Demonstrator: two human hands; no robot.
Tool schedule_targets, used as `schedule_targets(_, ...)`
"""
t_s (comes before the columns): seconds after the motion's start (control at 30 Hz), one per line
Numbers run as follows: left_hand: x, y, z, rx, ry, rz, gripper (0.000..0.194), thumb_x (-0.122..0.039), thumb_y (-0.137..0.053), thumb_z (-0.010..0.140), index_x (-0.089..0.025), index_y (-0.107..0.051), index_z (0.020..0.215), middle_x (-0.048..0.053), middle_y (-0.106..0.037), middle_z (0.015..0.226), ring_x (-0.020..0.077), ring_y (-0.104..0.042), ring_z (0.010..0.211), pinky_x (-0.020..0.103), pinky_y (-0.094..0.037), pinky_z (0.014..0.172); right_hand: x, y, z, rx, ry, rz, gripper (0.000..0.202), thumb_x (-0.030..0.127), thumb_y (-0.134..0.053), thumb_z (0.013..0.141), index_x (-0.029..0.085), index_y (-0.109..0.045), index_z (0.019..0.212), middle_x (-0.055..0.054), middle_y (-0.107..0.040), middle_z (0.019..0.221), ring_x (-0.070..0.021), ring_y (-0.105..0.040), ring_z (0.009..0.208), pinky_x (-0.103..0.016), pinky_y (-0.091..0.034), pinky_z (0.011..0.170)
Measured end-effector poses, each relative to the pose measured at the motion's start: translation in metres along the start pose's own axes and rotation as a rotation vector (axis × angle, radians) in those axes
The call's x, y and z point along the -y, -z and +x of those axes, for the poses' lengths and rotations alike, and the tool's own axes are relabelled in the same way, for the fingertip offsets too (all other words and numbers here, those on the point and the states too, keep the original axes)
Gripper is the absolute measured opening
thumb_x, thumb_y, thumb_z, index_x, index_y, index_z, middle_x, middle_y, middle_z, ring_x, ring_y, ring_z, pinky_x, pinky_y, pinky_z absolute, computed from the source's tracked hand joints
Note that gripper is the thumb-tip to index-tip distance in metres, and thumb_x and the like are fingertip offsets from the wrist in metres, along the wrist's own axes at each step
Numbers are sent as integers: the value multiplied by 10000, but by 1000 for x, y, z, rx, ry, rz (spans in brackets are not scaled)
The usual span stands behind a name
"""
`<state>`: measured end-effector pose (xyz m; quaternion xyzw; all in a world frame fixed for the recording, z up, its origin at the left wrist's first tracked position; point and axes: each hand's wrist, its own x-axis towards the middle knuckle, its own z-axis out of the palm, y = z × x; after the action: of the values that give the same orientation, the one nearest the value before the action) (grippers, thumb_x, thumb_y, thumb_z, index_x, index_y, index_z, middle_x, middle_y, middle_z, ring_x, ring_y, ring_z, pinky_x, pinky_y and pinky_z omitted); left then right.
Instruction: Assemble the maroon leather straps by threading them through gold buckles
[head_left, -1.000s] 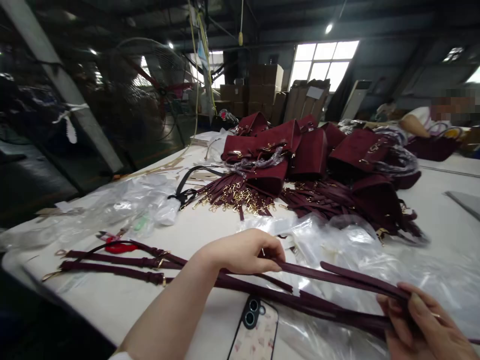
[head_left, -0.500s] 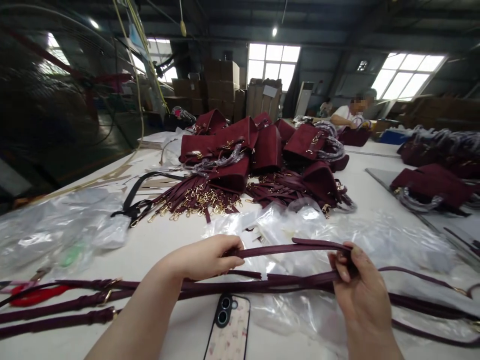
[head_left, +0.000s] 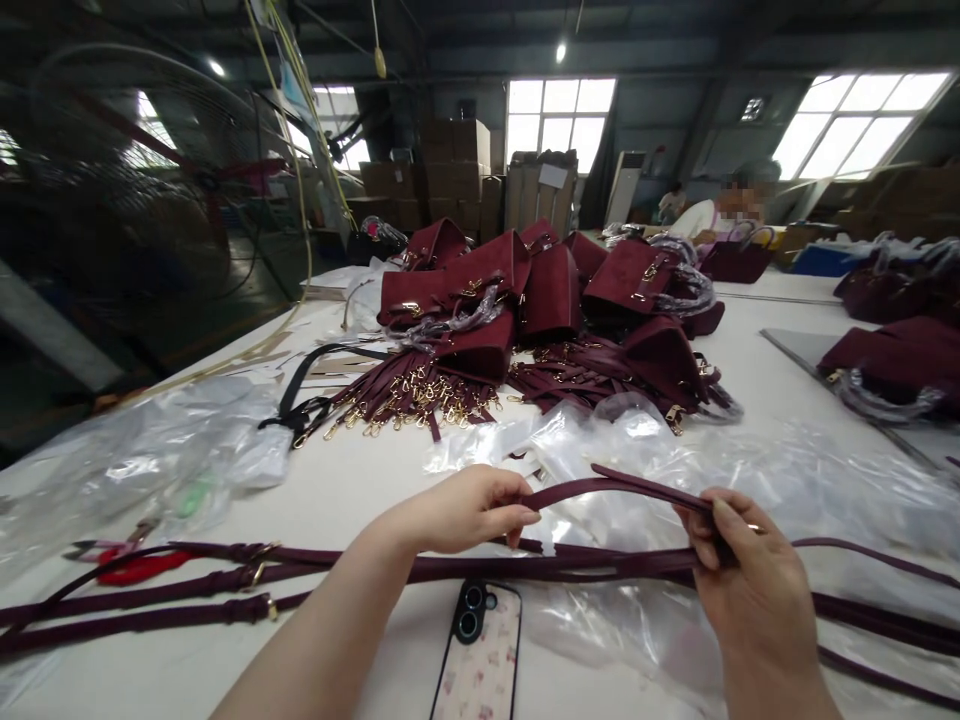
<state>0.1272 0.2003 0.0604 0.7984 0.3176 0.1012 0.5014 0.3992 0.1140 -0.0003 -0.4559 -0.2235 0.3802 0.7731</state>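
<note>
Between my two hands a dark burgundy leather strap [head_left: 592, 487] arches above the table. My left hand [head_left: 469, 510] pinches it at one side, fingers closed. My right hand [head_left: 750, 560] is closed around its other side, where a loose strap end points back to the left over the arch. Below them, several burgundy straps with gold buckles [head_left: 259, 577] run lengthwise across the table. A phone in a patterned case [head_left: 484, 650] lies at the near edge, partly under these straps.
Burgundy handbags [head_left: 551, 290] are heaped further back, beside a pile of straps with gold clasps [head_left: 420, 395]. Clear plastic bags [head_left: 645, 450] spread over the table [head_left: 352, 490]. Red-handled snips [head_left: 142, 565] lie at left. Another person [head_left: 720, 215] sits at far right.
The strap between my hands now bows upward more, and my hands are slightly closer together. The whole view has shifted, so things appear further right.
</note>
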Motion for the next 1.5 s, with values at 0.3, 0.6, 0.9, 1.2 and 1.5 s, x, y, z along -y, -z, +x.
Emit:
schedule_targets(0.3, 9, 1, 0, -110, 8, -376, 329, -358, -754, 774, -172, -585, 986, -50, -589, 699, 78, -533, 576, 209, -418, 564, -4, 0, -6, 62, -69, -106, 311, 322, -902, 556, 187, -713, 763, -69, -702, 766, -60, -470, 492, -125, -429, 404)
schedule_targets(0.6, 4, -10, -3, 1, 43, -233, 508, -403, -761, 762, -238, -599, 1215, 12, -695, 932, 85, -573, 561, 222, -454, 580, -22, 10, -4, 240, -141, -266, 326, 367, -891, 569, 192, -710, 777, -124, -760, 881, -247, -701, 838, -237, -554, 619)
schedule_targets(0.9, -23, 4, -13, 8, 17, 113, 320, -180, -635, 770, -276, -736, 1058, -30, -700, 887, 149, -596, 802, 207, -424, 733, -17, -2, -14, 366, -25, -262, 205, 359, -796, 722, 193, -703, 797, -81, -757, 909, -181, -662, 778, -244, -484, 689)
schedule_targets(1.2, -15, -18, 2, 102, -1, -14, 241, -278, -612, 786, -253, -769, 966, -33, -676, 781, 154, -563, 721, 195, -387, 632, -18, -6, -13, 456, -49, -253, 277, 424, -780, 746, 164, -702, 805, -69, -741, 839, -50, -390, 458, -204, -326, 478)
schedule_targets(1.5, -18, -21, 4, 116, -108, 61, 267, -250, -660, 816, -260, -760, 1063, -18, -731, 859, 150, -621, 772, 205, -444, 722, -14, -10, -18, 435, -104, -184, 285, 430, -793, 739, 169, -686, 783, -85, -751, 824, -55, -453, 441, -189, -328, 439)
